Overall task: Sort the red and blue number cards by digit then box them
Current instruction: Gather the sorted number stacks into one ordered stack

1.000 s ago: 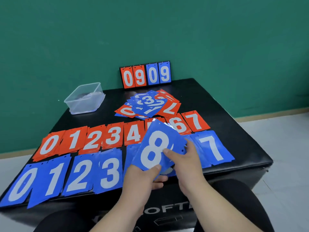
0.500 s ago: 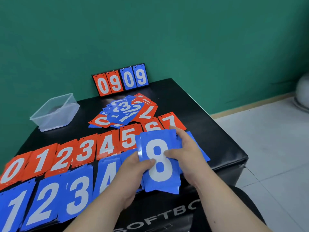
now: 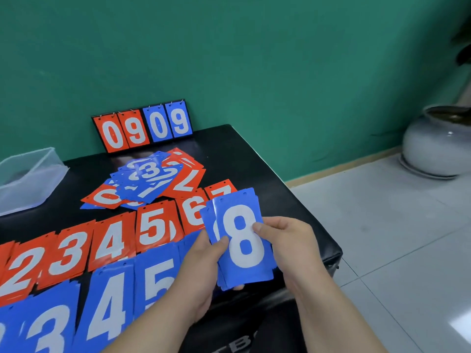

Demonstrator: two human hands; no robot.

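Note:
Both hands hold a small stack of blue 8 cards (image 3: 242, 240) above the table's right front corner. My left hand (image 3: 204, 266) pinches its left edge with the thumb on top; my right hand (image 3: 288, 245) grips the right edge. A row of red cards (image 3: 109, 243) showing 2 to 7 lies across the black table (image 3: 244, 159), and a row of blue cards (image 3: 107, 309) showing 3, 4, 5 lies in front of it. An unsorted heap of red and blue cards (image 3: 150, 179) sits behind the rows. The clear plastic box (image 3: 28, 179) stands at the far left.
A small scoreboard (image 3: 142, 127) reading 0909 leans on the green wall at the table's back edge. A grey ceramic pot (image 3: 435, 143) stands on the tiled floor to the right. The table's right edge is close to my right hand.
The view has swung right, so the low-digit cards have left the frame. The blue 8 stack has turned upright in both hands and shifted right over the blue 7 spot.

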